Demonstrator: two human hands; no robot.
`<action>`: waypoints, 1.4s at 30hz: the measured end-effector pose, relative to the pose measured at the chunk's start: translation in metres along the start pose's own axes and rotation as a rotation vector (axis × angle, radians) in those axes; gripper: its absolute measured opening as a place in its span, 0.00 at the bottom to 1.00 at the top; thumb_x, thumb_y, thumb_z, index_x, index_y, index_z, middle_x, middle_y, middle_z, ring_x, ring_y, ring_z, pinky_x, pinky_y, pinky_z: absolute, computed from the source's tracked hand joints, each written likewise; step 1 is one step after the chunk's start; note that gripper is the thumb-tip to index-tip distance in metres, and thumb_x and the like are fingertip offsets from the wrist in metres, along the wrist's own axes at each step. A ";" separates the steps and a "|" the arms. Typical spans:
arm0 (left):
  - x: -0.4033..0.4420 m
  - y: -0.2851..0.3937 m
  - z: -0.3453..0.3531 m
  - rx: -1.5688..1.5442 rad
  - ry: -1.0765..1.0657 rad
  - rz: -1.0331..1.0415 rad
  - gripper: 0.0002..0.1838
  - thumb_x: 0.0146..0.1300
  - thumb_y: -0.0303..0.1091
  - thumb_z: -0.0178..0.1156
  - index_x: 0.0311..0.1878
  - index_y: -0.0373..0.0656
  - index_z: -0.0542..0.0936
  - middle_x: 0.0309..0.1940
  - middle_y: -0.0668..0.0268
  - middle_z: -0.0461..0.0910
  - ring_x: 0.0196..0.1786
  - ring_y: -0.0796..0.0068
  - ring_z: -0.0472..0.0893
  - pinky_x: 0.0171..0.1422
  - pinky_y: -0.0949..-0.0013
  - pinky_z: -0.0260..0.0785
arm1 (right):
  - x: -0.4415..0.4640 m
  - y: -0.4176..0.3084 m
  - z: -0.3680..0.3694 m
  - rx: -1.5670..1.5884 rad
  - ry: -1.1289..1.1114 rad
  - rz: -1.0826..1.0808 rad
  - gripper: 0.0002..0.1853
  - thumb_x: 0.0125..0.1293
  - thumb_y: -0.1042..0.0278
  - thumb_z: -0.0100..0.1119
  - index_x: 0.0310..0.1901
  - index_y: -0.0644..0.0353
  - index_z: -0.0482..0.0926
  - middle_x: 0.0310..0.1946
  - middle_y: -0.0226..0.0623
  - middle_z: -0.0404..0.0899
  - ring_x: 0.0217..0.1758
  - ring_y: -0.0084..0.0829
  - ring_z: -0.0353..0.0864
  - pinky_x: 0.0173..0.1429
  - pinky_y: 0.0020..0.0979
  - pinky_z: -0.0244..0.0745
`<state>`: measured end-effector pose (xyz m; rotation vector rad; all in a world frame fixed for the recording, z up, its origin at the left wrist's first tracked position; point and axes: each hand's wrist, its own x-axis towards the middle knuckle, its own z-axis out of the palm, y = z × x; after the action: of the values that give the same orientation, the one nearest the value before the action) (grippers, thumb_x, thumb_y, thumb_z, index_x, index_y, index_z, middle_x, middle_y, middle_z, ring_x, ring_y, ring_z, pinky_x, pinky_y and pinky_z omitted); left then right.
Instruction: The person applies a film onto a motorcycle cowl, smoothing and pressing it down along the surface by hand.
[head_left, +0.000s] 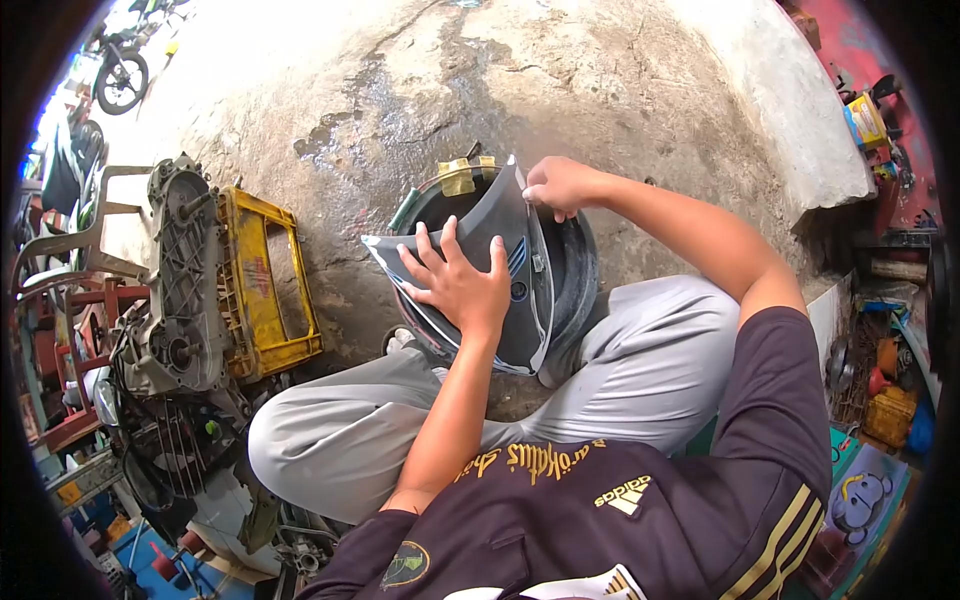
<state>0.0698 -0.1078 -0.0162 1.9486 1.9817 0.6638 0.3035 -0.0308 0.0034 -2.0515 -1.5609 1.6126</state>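
A dark grey, roughly triangular motorcycle body panel (512, 335) with pale edges and blue-white stripes rests across a round black tub (588, 262) between my knees. My left hand (462, 283) lies on its upper face, fingers spread. At the panel's upper right edge is my right hand (562, 186), its fingers curled and pinched together; whatever is between them is hidden. Yellowish patches (457, 179) show at the tub's far rim, and a green grip (404, 211) is at its left.
To my left stand a yellow plastic crate (285, 352) and a metal engine casing (188, 290). Wet patches mark the concrete floor (600, 90) ahead. A pale concrete ledge (800, 130) runs along the right, with cluttered parts beyond. A motorcycle wheel (122, 82) shows far left.
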 end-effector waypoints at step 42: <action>0.000 -0.001 0.001 0.001 0.003 -0.002 0.38 0.60 0.56 0.74 0.73 0.59 0.74 0.82 0.59 0.60 0.86 0.38 0.49 0.78 0.16 0.44 | -0.012 -0.013 0.011 -0.013 0.069 -0.105 0.16 0.78 0.59 0.60 0.44 0.67 0.82 0.30 0.42 0.85 0.23 0.34 0.88 0.32 0.36 0.83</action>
<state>0.0696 -0.1075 -0.0179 1.9475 1.9855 0.6661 0.2878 -0.0388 0.0139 -1.9732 -1.6301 1.4843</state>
